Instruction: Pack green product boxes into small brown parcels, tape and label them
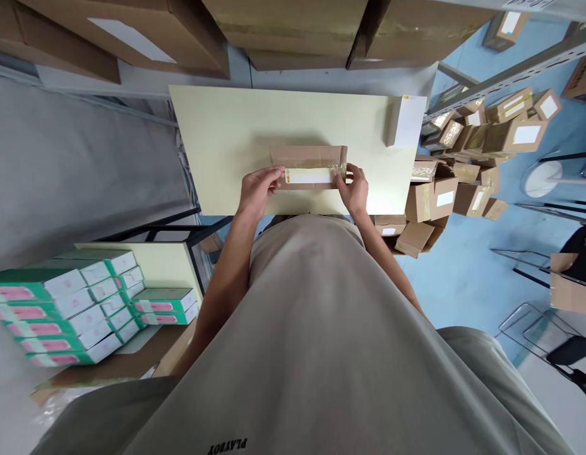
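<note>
A long brown cardboard box, with shiny clear tape at its right end, lies in front of me on the pale table. Along its near side runs a white label with a small orange mark at the left end. My left hand has its thumb and fingertips pinched together at the label's left end. At the other end, my right hand grips the box, thumb over the label's right end and fingers around the box's end. Whether the label is fully stuck down, I cannot tell.
A white box stands at the table's back right corner. Large cartons line the shelf beyond. Green and white boxes are stacked at the lower left. Loose cartons pile up on the blue floor at right, near metal-legged chairs.
</note>
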A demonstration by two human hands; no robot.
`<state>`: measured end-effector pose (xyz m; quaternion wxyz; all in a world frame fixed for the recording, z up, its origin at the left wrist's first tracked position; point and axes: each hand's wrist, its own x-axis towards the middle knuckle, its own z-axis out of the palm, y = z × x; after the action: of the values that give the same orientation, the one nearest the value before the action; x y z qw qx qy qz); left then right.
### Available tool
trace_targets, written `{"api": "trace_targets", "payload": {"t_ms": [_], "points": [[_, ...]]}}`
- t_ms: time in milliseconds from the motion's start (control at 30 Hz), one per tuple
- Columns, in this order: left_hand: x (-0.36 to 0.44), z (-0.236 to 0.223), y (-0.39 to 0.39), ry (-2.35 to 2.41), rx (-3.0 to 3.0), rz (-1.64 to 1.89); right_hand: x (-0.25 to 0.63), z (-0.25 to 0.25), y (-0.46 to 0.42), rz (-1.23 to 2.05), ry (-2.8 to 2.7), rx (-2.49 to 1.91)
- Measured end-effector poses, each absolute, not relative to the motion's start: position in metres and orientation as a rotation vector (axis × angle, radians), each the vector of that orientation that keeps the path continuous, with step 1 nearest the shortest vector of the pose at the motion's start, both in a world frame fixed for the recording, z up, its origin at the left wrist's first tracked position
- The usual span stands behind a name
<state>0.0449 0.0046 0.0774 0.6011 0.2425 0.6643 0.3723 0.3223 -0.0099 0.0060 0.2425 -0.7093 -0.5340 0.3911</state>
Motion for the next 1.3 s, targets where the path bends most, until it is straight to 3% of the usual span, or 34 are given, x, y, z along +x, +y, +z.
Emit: {"api": "trace_targets", "payload": {"t_ms": [500,733,967,1133,1300], "points": [[0.032,0.029,0.011,1.724,0.796,0.776,0.333,0.003,0.008,1.280,-1.374,-1.873],[0.041,0.057,0.021,1.739,0.935,0.819,0.347,0.023,0.002,1.090,-1.498,-1.784],[0.060,0.016,0.010,1.902,0.972,0.588,0.353,-0.004,-0.007,1.009,-1.747,-2.008],[0.060,0.003,-0.003,1.906,1.020,0.546,0.365,-0.001,-0.008,1.162,-2.022,-2.044],[0.059,0.014,0.017,1.979,1.158,0.643,0.424,0.015,0.048,0.853,-1.959,-2.062]]}}
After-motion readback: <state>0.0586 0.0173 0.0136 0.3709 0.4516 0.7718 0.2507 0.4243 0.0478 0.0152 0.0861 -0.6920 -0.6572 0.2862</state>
